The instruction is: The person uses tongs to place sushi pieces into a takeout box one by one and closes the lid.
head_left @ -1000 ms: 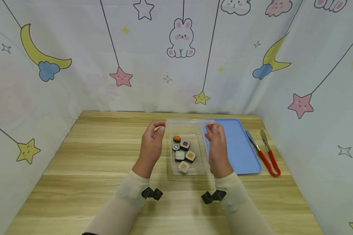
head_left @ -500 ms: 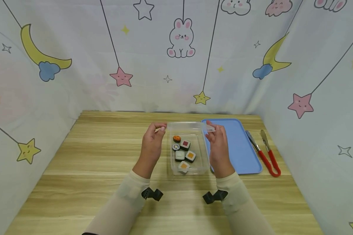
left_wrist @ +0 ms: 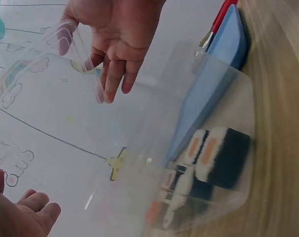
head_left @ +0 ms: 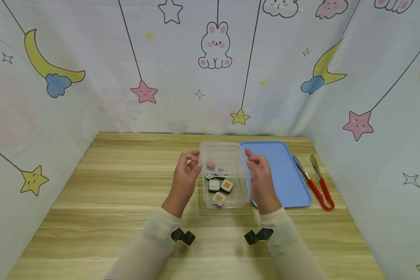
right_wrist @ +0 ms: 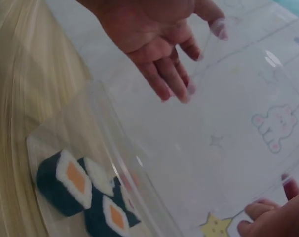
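A clear plastic lid is held by its two side edges over the far half of a clear plastic box, tilted. My left hand pinches the lid's left edge, while my right hand pinches the right edge. Several sushi rolls lie inside the box; the far ones show hazily through the lid. In the left wrist view, the opposite hand's fingers are at the lid's edge, beyond the box wall. Rolls with orange centres stand out in the right wrist view.
A blue tray lies right of the box, close beside my right hand. Past it, red-handled tongs rest spread on the wooden table. A patterned curtain rises behind the table's far edge.
The lid has tipped from nearly edge-on to showing its broad face, its near edge coming down toward me over the far sushi rolls. Both hands have shifted slightly nearer to me.
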Tool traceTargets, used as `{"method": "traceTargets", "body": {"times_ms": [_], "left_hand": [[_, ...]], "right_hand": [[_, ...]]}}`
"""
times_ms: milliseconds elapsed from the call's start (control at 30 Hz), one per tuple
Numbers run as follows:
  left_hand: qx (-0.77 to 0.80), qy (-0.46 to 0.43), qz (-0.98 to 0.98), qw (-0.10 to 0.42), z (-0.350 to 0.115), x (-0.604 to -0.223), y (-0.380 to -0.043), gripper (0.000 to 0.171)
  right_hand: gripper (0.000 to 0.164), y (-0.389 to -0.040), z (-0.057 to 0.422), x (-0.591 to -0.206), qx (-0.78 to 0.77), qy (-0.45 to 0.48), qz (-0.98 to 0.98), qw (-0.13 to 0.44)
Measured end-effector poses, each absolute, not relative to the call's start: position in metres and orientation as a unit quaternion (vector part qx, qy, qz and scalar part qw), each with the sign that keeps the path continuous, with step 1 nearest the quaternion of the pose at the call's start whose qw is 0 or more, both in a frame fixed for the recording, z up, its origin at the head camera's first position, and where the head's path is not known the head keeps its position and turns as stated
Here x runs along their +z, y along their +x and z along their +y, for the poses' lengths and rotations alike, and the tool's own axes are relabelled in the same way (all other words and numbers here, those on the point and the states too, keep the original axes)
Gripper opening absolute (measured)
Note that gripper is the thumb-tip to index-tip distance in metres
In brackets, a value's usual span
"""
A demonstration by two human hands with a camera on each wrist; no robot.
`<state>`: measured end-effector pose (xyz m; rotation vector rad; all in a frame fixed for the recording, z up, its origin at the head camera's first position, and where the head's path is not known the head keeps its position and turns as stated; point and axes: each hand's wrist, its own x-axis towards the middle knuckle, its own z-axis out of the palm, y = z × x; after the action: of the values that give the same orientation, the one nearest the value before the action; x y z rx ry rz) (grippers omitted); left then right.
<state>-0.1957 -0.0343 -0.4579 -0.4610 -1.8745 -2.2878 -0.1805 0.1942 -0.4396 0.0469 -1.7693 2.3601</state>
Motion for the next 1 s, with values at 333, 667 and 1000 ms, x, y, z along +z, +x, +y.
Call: {"method": "traceTargets", "body": {"times_ms": [333, 667, 1000], "left_hand": [[-0.751, -0.162, -0.637, 0.057, -0.026, -0.497, -0.192, 0.033], [-0.741, -0.15, -0.652, 0.058, -0.023, -0.517, -0.191, 0.036], [-0.704, -0.158, -0.689, 0.066, -0.023, -0.527, -0.191, 0.04]], "right_hand": [[0.014, -0.187, 0.207, -0.477, 0.783, 0.024, -0.617, 0.082], [0.018, -0.187, 0.212, -0.508, 0.78, 0.044, -0.62, 0.077], [0.024, -0.186, 0.216, -0.523, 0.743, 0.048, -0.663, 0.076]]}}
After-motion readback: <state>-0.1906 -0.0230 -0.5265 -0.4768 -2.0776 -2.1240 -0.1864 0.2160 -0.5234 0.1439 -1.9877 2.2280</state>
